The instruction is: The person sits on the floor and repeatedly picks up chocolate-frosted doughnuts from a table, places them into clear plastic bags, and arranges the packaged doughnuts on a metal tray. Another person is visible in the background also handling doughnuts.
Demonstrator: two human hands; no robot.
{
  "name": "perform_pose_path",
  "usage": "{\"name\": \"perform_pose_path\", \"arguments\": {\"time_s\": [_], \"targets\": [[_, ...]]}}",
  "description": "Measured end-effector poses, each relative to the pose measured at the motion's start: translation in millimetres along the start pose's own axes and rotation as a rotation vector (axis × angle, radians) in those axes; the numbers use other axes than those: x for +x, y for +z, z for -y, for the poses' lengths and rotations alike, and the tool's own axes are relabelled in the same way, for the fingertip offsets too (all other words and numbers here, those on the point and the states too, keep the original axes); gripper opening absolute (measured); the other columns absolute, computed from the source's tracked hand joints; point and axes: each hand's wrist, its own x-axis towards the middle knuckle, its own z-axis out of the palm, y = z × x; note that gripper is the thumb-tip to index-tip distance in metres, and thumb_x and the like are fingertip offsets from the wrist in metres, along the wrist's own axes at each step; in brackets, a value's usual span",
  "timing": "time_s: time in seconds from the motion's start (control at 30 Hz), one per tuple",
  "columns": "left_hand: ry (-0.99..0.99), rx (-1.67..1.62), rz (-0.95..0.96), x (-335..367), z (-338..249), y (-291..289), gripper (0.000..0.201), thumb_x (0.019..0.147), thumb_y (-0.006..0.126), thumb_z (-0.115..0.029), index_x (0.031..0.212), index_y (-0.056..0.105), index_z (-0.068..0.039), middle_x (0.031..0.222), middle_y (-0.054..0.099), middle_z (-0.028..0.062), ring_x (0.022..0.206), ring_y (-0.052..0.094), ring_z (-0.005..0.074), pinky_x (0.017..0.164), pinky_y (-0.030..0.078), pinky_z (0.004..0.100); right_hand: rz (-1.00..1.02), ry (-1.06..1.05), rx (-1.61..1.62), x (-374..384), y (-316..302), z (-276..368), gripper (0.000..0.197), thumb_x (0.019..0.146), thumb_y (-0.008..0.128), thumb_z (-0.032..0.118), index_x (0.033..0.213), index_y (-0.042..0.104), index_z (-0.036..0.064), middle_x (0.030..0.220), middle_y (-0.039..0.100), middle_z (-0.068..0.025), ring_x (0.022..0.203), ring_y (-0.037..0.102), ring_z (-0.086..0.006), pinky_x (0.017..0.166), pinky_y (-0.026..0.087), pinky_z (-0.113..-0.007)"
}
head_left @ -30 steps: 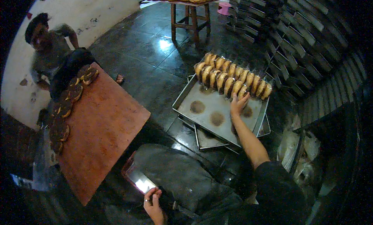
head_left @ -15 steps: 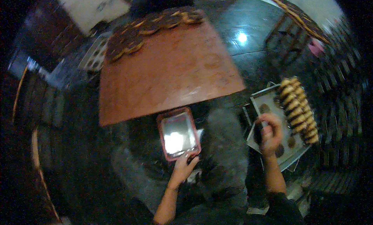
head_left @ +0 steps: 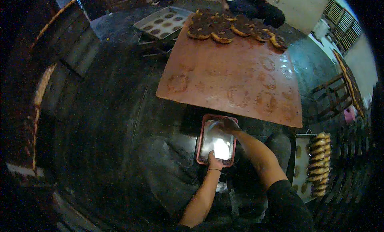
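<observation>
A shallow rectangular tray with a pink rim (head_left: pixel 199 140) sits over my lap, just below the near edge of the reddish-brown board. Its inside shines brightly, so I cannot make out whether it is bare or filled. My left hand (head_left: pixel 215 160) grips the tray's near edge, with the thumb over the rim. Over the tray's far right corner is my right hand (head_left: pixel 229 126), back side up. Shadow and blur hide its fingers, and I cannot tell whether it holds anything.
Flat breads with a dark brown topping (head_left: pixel 220 26) crowd the far end of the board (head_left: pixel 224 72). Another person's arm (head_left: pixel 222 0) shows behind them. A baking tray with round marks (head_left: pixel 162 24) stands far left; another tray (head_left: pixel 301 160) at right bears stacked golden pastries (head_left: pixel 320 164).
My right hand has moved left, from above the baking tray at right to the pink-rimmed tray. My left hand keeps its grip. The whole view has turned, shifting the board rightward.
</observation>
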Motion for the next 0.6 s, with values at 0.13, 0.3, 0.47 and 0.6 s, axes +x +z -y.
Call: {"name": "perform_pose_path", "arguments": {"time_s": [0.13,0.3,0.47,0.6], "targets": [[-0.044,0.089,-0.153,-30,9,29,0.039,0.086,0.036,-0.03,0.113,0.052,-0.005,0.112,0.057,0.0072,0.104,0.054,0.0237,0.093,0.04,0.0397,0.194,0.08,-0.024,-18,-33,11,0.05,0.07,0.065,0.04,0.107,0.058,0.0071,0.094,0.062,-0.0161,0.09,0.06,-0.0296,0.079,0.047,-0.041],[0.101,0.115,-0.115,20,19,-17,0.041,0.088,0.035,-0.03,0.116,0.05,-0.004,0.116,0.055,0.0057,0.109,0.051,0.0217,0.097,0.036,0.0361,0.338,0.08,-0.097,2,-38,51,0.057,0.065,0.069,0.04,0.111,0.057,0.0087,0.1,0.062,-0.0143,0.093,0.059,-0.0289,0.082,0.045,-0.04],[0.072,0.008,-0.077,33,15,-27,0.04,0.087,0.041,-0.033,0.115,0.048,-0.005,0.117,0.052,0.0063,0.111,0.047,0.0224,0.1,0.031,0.0365,0.343,0.119,-0.147,6,-53,76,0.065,0.06,0.073,0.04,0.115,0.055,0.0103,0.105,0.061,-0.0124,0.096,0.058,-0.0281,0.086,0.044,-0.038],[0.028,0.026,-0.14,14,15,-8,0.044,0.082,0.047,-0.033,0.115,0.049,-0.005,0.117,0.053,0.0073,0.108,0.048,0.0264,0.097,0.033,0.0409,0.22,0.092,-0.153,-3,-68,79,0.071,0.053,0.077,0.033,0.118,0.054,0.013,0.107,0.061,-0.0104,0.096,0.058,-0.0264,0.088,0.044,-0.036]]}}
